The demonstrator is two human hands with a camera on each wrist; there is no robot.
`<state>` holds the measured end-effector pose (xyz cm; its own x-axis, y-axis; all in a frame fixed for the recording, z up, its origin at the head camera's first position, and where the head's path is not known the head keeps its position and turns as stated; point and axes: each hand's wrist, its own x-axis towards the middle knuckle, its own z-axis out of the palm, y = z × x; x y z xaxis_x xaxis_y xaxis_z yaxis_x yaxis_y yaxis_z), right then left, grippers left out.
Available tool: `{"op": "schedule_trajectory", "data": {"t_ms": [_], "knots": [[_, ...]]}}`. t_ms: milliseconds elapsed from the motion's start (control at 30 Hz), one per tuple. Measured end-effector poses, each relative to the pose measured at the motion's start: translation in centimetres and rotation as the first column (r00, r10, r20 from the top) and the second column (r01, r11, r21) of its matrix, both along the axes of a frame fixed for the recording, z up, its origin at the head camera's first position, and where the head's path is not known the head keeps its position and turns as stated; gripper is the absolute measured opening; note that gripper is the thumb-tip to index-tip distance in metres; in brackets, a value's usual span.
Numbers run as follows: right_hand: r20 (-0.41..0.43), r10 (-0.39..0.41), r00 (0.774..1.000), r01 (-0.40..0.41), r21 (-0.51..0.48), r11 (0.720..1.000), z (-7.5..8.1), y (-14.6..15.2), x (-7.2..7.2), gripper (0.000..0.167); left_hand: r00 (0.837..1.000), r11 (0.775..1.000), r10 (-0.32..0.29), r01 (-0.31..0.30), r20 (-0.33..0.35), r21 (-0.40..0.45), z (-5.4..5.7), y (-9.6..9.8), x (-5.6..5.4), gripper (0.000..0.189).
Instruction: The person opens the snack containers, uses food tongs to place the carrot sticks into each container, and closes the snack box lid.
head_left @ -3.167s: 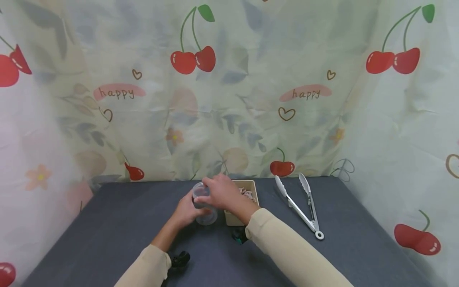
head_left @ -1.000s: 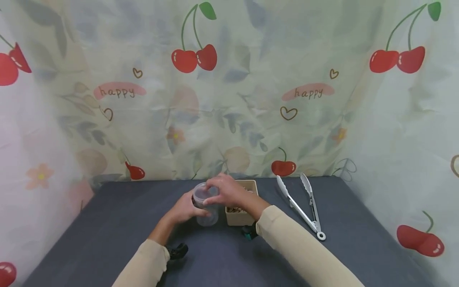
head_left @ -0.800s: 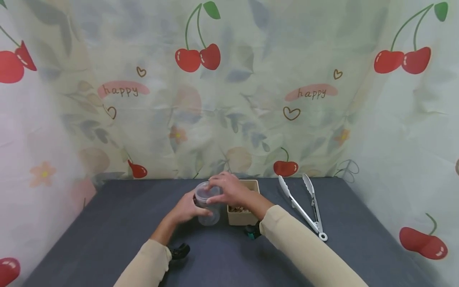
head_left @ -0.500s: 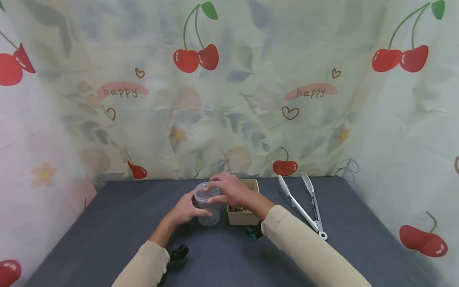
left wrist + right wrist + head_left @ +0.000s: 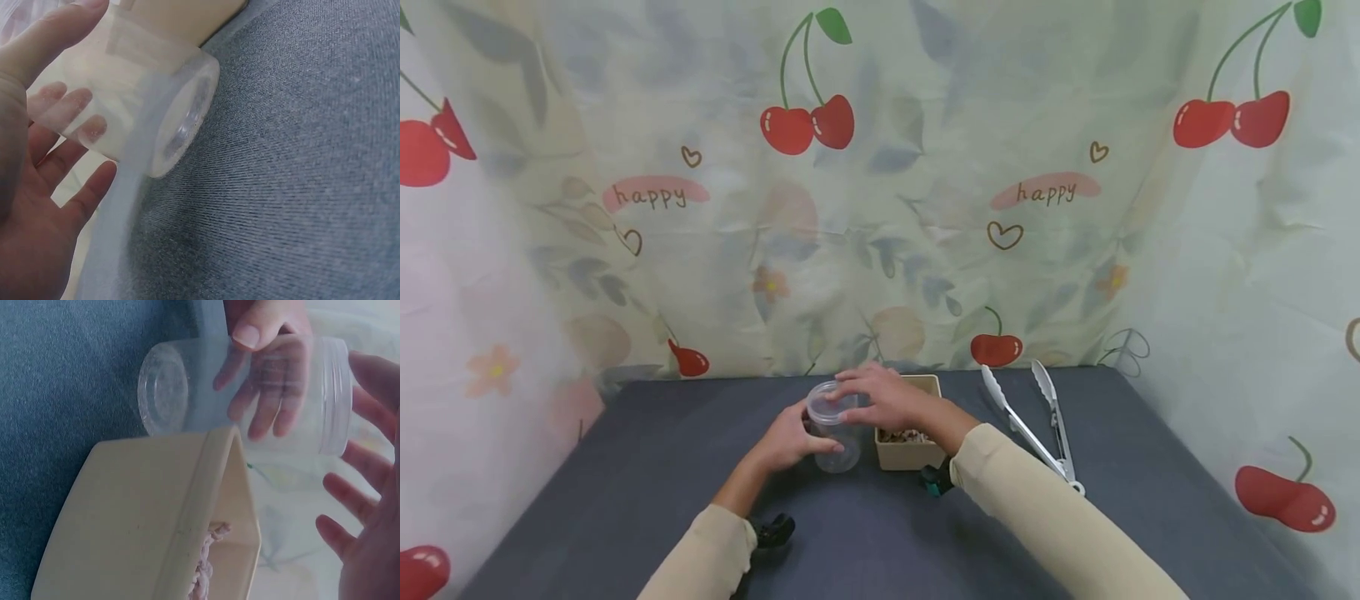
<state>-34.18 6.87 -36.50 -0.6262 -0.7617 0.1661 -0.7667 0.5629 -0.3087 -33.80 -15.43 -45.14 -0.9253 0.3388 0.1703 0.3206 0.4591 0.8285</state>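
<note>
A clear plastic jar (image 5: 837, 457) stands upright on the dark tabletop. My left hand (image 5: 786, 437) grips its side, thumb in front and fingers round the back; through the wall in the right wrist view those fingers show behind the jar (image 5: 206, 381). Over the top, my right hand (image 5: 883, 402) holds the clear screw lid (image 5: 822, 405) by its rim between thumb and forefinger. In the right wrist view the other right fingers stretch past the lid (image 5: 337, 394), apart from it. The lid sits on the jar, which appears empty.
Just right of the jar stands a beige box (image 5: 910, 456), holding pinkish-brown twisted pieces (image 5: 203, 569) and partly hidden by my right arm. Metal tongs (image 5: 1026, 435) lie spread farther right. A cherry-print curtain (image 5: 880, 208) encloses the dark table (image 5: 685, 450) behind and at both sides.
My right wrist and forearm have shifted to the right as that hand turned at the lid, uncovering more of the box. The left hand keeps its grip; the jar stays in about the same place.
</note>
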Motion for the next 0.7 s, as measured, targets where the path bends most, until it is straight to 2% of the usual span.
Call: {"op": "schedule_trajectory", "data": {"t_ms": [100, 233, 500, 567, 700], "knots": [[-0.085, -0.041, 0.996, 0.041, 0.0, 0.999, 0.1, -0.5, 0.4, 0.035, 1.0, 1.0, -0.007, 0.006, -0.01, -0.006, 0.1, 0.0, 0.1, 0.069], [-0.171, -0.1, 0.98, 0.107, 0.031, 0.994, 0.0, -1.4, 0.9, 0.04, 0.999, 1.0, -0.01, 0.01, -0.039, -0.019, 0.0, 0.0, 0.0, 0.068], [-0.233, -0.212, 0.949, 0.229, 0.051, 0.972, -0.1, -2.6, 1.2, 0.045, 0.999, 1.0, -0.005, 0.005, -0.043, -0.021, -0.1, 0.0, -0.3, 0.063], [-0.271, -0.223, 0.937, 0.252, 0.078, 0.965, -0.1, -2.8, 1.2, 0.048, 0.999, 1.0, -0.003, 0.003, -0.033, -0.019, 0.3, 0.1, 0.1, 0.063], [-0.34, -0.238, 0.91, 0.302, 0.151, 0.941, 0.1, -3.2, 1.4, 0.056, 1.0, 1.0, -0.006, 0.006, -0.022, -0.02, 0.3, 0.1, 0.1, 0.063]]}}
